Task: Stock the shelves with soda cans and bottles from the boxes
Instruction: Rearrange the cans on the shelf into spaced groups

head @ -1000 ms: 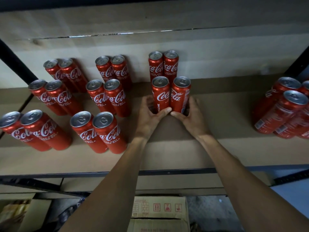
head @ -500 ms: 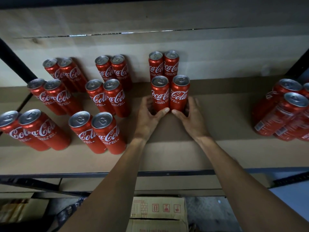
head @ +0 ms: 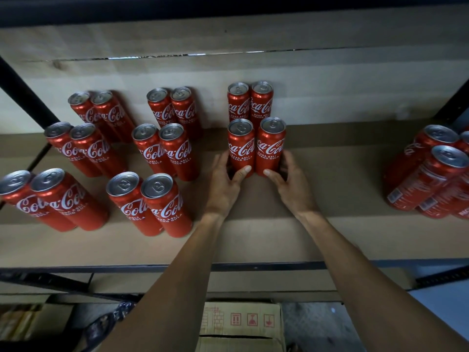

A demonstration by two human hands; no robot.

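From the head camera, both arms reach forward over the cardboard-lined shelf. The left hand is wrapped round the base of the left front can, thumb on its near face and fingers curled behind. The right hand grips the right front can the same way. The two hands are a little apart, one clamped on each can. These two red Coca-Cola cans stand upright on the shelf, side by side and touching or nearly so. Just behind them a back pair stands against the cardboard rear wall. To the left, more cans stand in pairs in two columns: the middle column and the far-left column. Well apart at the right edge is a tight cluster of cans, labels turned various ways. Below the shelf's dark metal front rail, a cardboard box with red handling symbols sits on the floor between the forearms.
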